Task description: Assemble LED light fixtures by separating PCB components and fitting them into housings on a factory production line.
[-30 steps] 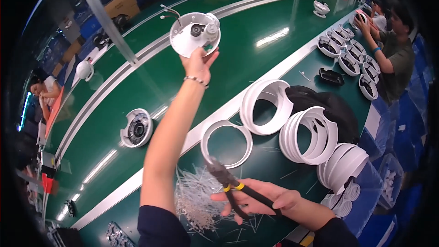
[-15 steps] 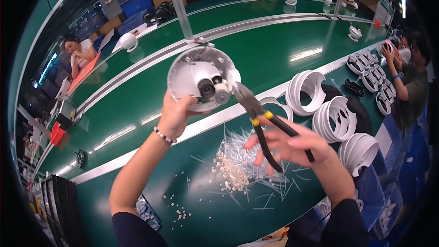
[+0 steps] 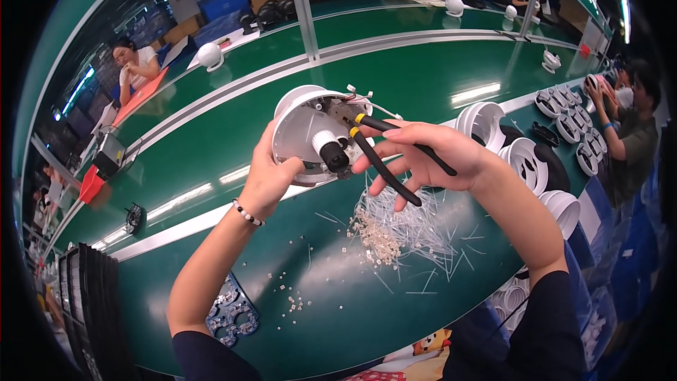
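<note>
My left hand (image 3: 264, 180) grips a round white camera housing (image 3: 295, 130) by its left and lower rim, thumb on the near edge. The housing is open toward me and shows a black lens barrel (image 3: 333, 157). White wires with small connectors (image 3: 372, 100) stick out at its upper right. In my right hand (image 3: 444, 155) is a pair of cutting pliers (image 3: 388, 171) with black, yellow-banded handles. Their jaws reach inside the housing's right side, and the tips are hard to make out. The handles are spread, with my fingers partly extended around them.
Below my hands lie a heap of cut white cable ties (image 3: 416, 229) and scattered cream bits (image 3: 296, 303). A blue circuit board (image 3: 236, 314) is by my left forearm. White rings (image 3: 522, 162) stand at right, near a co-worker (image 3: 631, 116). Black trays (image 3: 88, 303) are stacked at left.
The pliers' jaws have moved from the housing's right edge into its interior. The housing has tilted, and its wires now show at the upper right. The whole view has shifted slightly.
</note>
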### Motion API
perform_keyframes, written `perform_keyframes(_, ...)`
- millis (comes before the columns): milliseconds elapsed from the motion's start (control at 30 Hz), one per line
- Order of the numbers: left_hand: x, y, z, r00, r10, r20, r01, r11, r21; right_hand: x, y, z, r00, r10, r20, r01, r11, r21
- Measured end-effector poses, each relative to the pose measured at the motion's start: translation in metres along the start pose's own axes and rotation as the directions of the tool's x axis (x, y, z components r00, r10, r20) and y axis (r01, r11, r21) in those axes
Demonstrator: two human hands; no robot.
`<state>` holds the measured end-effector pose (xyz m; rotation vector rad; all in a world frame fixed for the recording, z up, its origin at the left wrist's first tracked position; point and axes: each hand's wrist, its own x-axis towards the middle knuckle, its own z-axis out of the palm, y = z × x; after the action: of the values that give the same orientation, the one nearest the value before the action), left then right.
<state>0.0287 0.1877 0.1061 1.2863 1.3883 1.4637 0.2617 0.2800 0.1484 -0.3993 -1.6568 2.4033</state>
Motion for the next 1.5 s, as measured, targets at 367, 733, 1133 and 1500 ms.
perform_keyframes(367,0.022,-0.005,-0.016,0.980,0.015,-0.200,0.016,0.989,0.149,0.015,0.028,-0.005,0.990,-0.105,-0.094,0.103,0.994,-0.024)
perform_keyframes(733,0.067,-0.053,-0.041,0.674,0.693,-0.256,-0.378,0.621,0.686,-0.087,0.135,-0.003,0.995,-0.012,0.102,0.000,0.993,0.119)
perform_keyframes(1133,0.132,-0.159,-0.096,0.776,-0.381,-0.503,-0.086,0.726,-0.683,-0.067,0.193,0.072,0.931,-0.053,0.361,0.149,0.958,-0.244)
perform_keyframes(1500,0.090,-0.153,-0.022,0.990,-0.125,-0.062,0.123,0.567,0.814,-0.072,0.188,0.074,0.888,0.065,0.455,0.077,0.955,-0.287)
